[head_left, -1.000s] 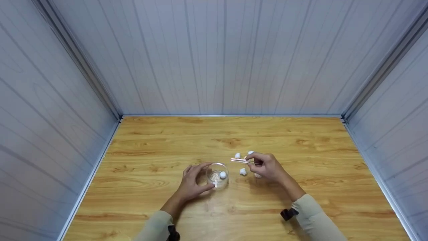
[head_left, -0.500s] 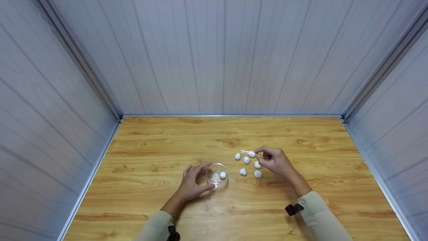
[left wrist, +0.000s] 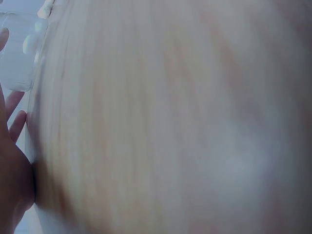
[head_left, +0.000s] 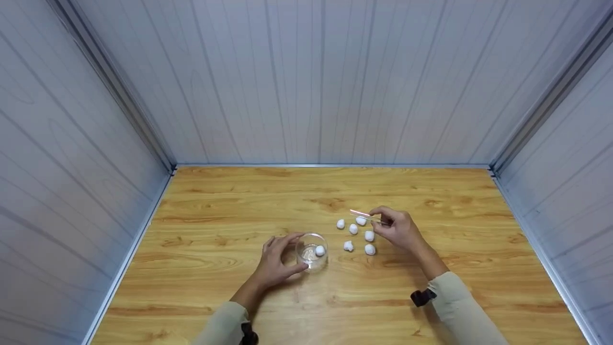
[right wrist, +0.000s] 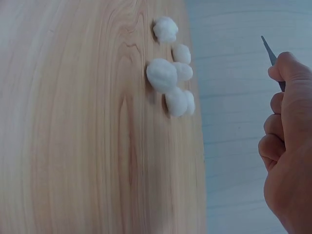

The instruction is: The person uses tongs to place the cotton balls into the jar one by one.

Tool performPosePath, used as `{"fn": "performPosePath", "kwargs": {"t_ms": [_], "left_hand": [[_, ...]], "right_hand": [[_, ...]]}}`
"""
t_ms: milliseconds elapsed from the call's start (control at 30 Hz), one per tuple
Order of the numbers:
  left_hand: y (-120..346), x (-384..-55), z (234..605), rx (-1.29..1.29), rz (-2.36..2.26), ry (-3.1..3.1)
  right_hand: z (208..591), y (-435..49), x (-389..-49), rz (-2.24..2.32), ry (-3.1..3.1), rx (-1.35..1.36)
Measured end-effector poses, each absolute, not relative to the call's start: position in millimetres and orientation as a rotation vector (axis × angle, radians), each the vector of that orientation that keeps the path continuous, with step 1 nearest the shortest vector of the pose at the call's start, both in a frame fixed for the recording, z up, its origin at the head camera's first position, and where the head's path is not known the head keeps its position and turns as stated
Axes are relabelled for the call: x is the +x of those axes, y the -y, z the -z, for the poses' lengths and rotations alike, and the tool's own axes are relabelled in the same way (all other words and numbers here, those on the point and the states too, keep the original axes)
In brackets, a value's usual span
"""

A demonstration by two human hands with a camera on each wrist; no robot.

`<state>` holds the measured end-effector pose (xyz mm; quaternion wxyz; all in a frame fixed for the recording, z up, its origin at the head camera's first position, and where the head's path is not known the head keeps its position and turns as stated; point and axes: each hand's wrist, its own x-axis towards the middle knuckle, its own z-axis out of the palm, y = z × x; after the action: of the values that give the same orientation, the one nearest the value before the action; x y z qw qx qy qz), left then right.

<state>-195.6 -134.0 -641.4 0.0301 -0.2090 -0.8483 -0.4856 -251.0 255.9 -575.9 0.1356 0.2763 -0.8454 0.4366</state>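
Two pale beige cloth sleeves, lightly creased, come in from the near edge, a small, glossy black device at each cuff. The left hand curves its thumb and fingers round the side of a clear, round, smooth-walled container; one white, fluffy cotton ball sits inside it. To the right, six more soft, lumpy white balls lie loosely grouped on the yellow-brown, wood-grained tabletop. The right hand pinches slim, shiny metal tweezers between thumb and fingers, raised above the farthest balls; whether the tips meet, I cannot tell. Beyond stands a pale grey, grooved panel wall, met by a straight, narrow metallic strip.
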Motion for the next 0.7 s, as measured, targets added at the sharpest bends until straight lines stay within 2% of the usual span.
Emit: {"fn": "performPosePath", "kwargs": {"t_ms": [700], "left_hand": [[133, -195, 641, -0.621, 1.493, 2.638]], "right_hand": [[604, -276, -262, -1.201, 2.466, 0.689]]}}
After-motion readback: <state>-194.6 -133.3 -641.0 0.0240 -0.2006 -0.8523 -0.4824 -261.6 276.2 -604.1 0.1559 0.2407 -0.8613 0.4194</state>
